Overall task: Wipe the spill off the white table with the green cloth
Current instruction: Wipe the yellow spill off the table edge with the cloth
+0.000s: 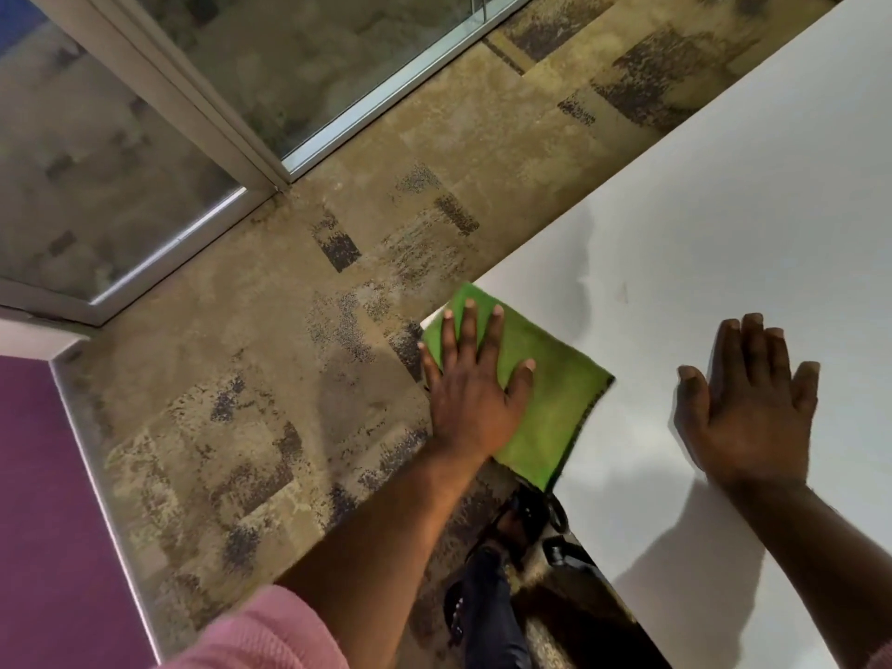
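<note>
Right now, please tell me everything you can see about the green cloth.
The green cloth looks like soft microfibre, bright green with a dark stitched edge, folded to a rough square. It lies flat at the corner of the white table, its left and near edges slightly over the rim. The left hand presses on it, palm down, fingers spread. The right hand stays apart.

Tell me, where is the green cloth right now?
In the head view the green cloth lies flat on the near left corner of the white table, pressed under the left hand. The right hand rests flat on the table beside it.
</note>
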